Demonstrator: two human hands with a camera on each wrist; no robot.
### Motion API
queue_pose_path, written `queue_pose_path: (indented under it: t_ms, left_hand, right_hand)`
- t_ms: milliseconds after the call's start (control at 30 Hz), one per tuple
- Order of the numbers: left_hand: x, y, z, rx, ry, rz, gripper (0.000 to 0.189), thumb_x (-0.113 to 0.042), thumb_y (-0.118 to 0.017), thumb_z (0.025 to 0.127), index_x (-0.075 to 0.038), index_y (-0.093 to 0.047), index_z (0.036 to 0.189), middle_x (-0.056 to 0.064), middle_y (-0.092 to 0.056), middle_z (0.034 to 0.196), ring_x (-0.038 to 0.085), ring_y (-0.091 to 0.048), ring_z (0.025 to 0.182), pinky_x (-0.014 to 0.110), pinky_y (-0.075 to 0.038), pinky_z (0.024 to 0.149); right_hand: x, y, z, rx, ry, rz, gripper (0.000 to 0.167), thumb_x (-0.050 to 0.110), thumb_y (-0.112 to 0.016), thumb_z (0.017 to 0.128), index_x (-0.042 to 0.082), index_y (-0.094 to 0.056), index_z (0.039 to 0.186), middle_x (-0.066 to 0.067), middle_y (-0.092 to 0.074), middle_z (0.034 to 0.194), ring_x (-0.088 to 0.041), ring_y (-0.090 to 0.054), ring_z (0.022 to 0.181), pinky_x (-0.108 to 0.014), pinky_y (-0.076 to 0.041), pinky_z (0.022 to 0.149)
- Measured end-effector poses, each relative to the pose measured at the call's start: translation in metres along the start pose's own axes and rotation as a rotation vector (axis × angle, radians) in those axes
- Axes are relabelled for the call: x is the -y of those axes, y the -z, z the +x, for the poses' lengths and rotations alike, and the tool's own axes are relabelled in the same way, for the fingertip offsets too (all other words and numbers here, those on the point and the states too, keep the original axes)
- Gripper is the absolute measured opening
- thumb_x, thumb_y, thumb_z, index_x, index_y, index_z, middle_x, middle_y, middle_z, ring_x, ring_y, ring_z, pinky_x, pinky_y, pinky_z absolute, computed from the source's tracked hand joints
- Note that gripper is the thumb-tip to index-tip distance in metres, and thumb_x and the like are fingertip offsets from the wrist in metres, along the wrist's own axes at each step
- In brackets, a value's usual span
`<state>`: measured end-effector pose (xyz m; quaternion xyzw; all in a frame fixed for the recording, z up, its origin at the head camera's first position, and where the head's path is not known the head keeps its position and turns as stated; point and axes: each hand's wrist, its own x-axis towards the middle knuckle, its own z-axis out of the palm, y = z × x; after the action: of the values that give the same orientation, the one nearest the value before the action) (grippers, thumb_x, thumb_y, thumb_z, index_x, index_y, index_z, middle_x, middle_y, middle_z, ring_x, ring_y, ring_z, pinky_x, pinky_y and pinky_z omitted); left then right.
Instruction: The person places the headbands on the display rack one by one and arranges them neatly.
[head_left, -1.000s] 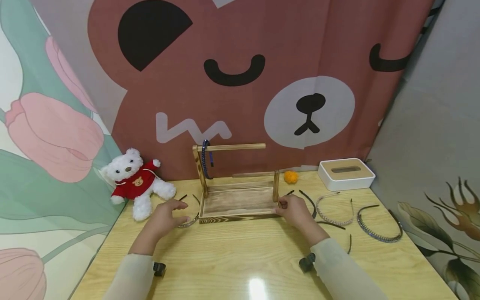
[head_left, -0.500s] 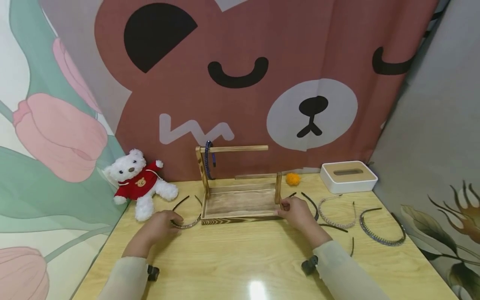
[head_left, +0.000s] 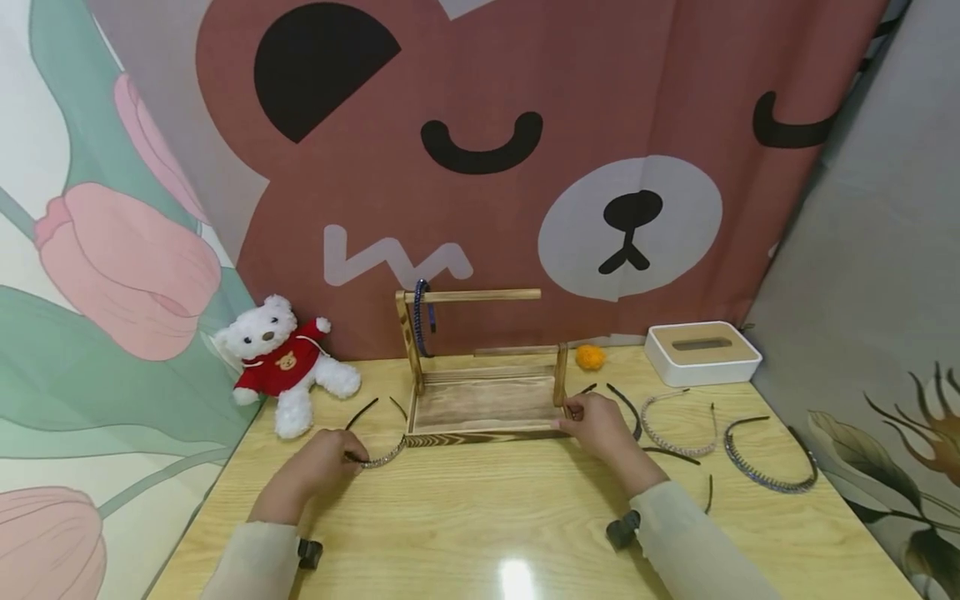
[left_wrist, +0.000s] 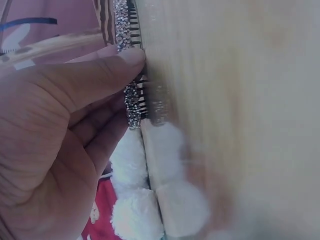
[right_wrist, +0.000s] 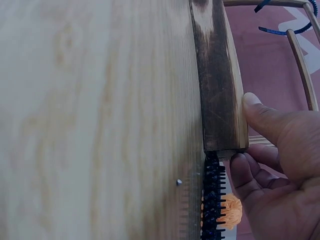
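Observation:
In the head view my left hand [head_left: 324, 461] is at the left of the wooden rack [head_left: 480, 437]. It pinches a glittery toothed headband [left_wrist: 132, 102] between thumb and fingers, as the left wrist view shows; the headband lies at the table, its thin dark ends towards the back. My right hand [head_left: 602, 432] grips the rack's front right corner, thumb on the board's edge and fingers at its end [right_wrist: 220, 100]. A dark blue headband [head_left: 419, 321] hangs at the left of the rack's upper bar [head_left: 487, 295].
Right of the rack lie several headbands, among them a pale one [head_left: 678, 446] and a blue-grey toothed one [head_left: 772, 482]. Behind them stand an orange fluffy ball [head_left: 590, 357] and a white tissue box [head_left: 703, 367]. A white teddy bear [head_left: 292, 358] sits back left.
My left hand has come down to the glittery headband and now pinches it, its front edge shifted slightly nearer me. My right hand stays on the rack's corner. The head view has shifted slightly.

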<state>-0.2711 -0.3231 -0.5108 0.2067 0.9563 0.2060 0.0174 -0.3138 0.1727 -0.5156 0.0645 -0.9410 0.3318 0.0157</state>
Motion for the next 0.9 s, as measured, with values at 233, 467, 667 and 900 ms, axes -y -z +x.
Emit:
queue_pose_path:
  t_ms: [233, 467, 667, 900]
  left_hand:
    - [-0.005, 0.000, -0.012, 0.016, -0.017, -0.032, 0.018, -0.001, -0.087, 0.089, -0.018, -0.083, 0.091, -0.010, -0.076, 0.094, 0.011, -0.071, 0.093, 0.031, -0.062, 0.080]
    - [-0.012, 0.022, -0.021, 0.002, -0.007, -0.114, 0.009, -0.010, -0.079, 0.100, -0.018, -0.078, 0.099, -0.012, -0.073, 0.098, 0.007, -0.067, 0.096, 0.037, -0.061, 0.085]
    - [-0.018, 0.041, -0.020, -0.128, 0.046, -0.254, 0.008, -0.017, -0.071, 0.108, -0.011, -0.076, 0.108, -0.003, -0.076, 0.104, 0.010, -0.068, 0.100, 0.047, -0.062, 0.094]
    - [-0.022, 0.052, -0.014, -0.268, 0.247, -0.667, 0.022, -0.022, -0.063, 0.113, -0.002, -0.073, 0.115, -0.001, -0.074, 0.101, 0.010, -0.068, 0.095, 0.021, -0.058, 0.086]
  right_hand:
    - [0.001, -0.001, -0.001, 0.000, -0.005, 0.000, 0.044, 0.028, -0.085, 0.098, -0.001, -0.077, 0.131, -0.014, -0.075, 0.117, -0.028, -0.072, 0.106, -0.051, -0.062, 0.092]
    - [0.002, 0.000, -0.001, 0.001, -0.015, 0.005, 0.046, 0.027, -0.085, 0.098, -0.001, -0.076, 0.133, -0.014, -0.075, 0.117, -0.029, -0.072, 0.107, -0.051, -0.062, 0.093]
    - [0.002, 0.001, 0.000, 0.001, -0.015, 0.009, 0.046, 0.028, -0.085, 0.099, -0.001, -0.076, 0.134, -0.015, -0.075, 0.119, -0.030, -0.072, 0.107, -0.052, -0.062, 0.092]
    - [0.001, 0.000, 0.000, 0.001, -0.003, 0.014, 0.046, 0.027, -0.085, 0.099, -0.001, -0.076, 0.134, -0.015, -0.076, 0.119, -0.028, -0.073, 0.106, -0.050, -0.063, 0.091]
